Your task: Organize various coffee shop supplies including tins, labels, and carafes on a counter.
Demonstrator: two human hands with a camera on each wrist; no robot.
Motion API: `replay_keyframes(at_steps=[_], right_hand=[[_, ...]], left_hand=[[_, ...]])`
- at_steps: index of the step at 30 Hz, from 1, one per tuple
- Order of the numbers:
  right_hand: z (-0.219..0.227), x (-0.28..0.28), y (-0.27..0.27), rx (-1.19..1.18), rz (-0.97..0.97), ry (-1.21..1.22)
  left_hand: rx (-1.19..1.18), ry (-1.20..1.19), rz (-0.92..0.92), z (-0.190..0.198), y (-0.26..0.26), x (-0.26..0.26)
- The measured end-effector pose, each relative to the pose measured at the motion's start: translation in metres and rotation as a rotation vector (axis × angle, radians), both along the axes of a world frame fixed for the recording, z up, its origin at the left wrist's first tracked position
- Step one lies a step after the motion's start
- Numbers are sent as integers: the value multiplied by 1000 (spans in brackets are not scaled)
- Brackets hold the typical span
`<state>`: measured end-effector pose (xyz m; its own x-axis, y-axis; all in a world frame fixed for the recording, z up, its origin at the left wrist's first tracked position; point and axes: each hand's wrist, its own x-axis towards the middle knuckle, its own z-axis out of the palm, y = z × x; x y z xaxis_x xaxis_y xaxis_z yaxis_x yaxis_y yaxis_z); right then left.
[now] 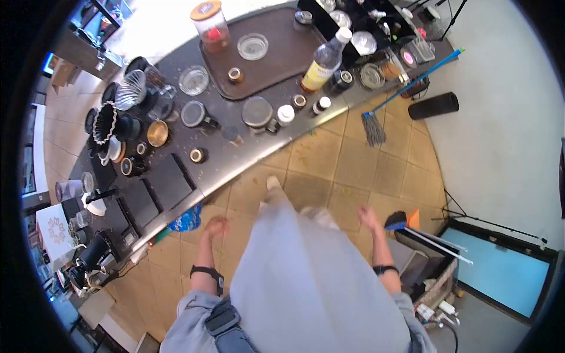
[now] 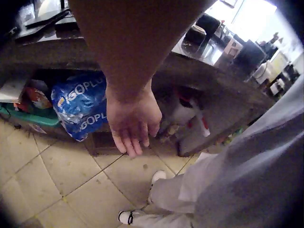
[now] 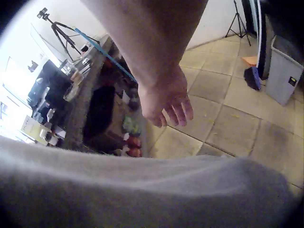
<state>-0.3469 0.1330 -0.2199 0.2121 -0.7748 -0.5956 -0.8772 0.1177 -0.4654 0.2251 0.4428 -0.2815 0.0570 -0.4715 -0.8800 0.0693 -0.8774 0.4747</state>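
Note:
My left hand [image 1: 216, 226] hangs over the tiled floor beside the counter, holding nothing. In the left wrist view its fingers [image 2: 128, 142] point down, loosely extended, and a blue plastic bag [image 2: 78, 104] on the under-counter shelf is the nearest thing to it. On the other side of the body, my right hand [image 1: 370, 219] also hangs free, with relaxed fingers [image 3: 179, 114] spread a little in the right wrist view. Near it in the head view lies the blue broom head [image 1: 395, 223]. Both hands are apart from the counter [image 1: 235, 154].
A brown tray [image 1: 271, 56] on the counter bears a lidded jar [image 1: 212, 32] and a glass dish [image 1: 253, 46]. A yellow-labelled bottle [image 1: 325, 63] stands by its edge. Several jars and black scales [image 1: 166, 179] are nearer. A mop [image 1: 374, 126] leans at the counter's right end.

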Motion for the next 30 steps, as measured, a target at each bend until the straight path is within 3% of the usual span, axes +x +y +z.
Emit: replay_keyframes(at_steps=[1,2,3,4,9,11,15,18,20,22,23,25,27,30], right_hand=[[-11,-4,-30,-93,14,-48],[11,20,-57,-295,23,-123],[58,59,-93,-189,41,47],[61,70,-121,-354,136,2],[119,185,-239,-700,301,-306],[130,222,-271,-778,345,-344],[128,262,-306,-876,498,-280],[123,274,-333,-915,584,-276],[112,270,-345,-855,640,-339],[109,268,-358,-787,679,-410],[109,271,-365,-795,673,-432],[109,271,-369,-708,696,-517],[105,274,-376,-718,705,-577],[109,280,-378,-603,685,-606]], left_hand=[[-21,16,154,8,-13,-7],[-46,20,310,17,-31,-11],[-29,25,313,21,-48,-8],[-60,6,316,27,-60,-6],[-68,-108,282,76,-83,-17],[-10,14,216,93,-84,-25],[196,206,122,207,-161,-39],[82,270,91,285,-214,-34],[13,188,95,342,-255,-21],[-169,41,153,376,-286,-9],[-283,-50,196,383,-302,-2],[-517,-449,276,392,-347,7],[-584,-694,299,400,-400,17],[-655,-567,278,391,-464,43]])
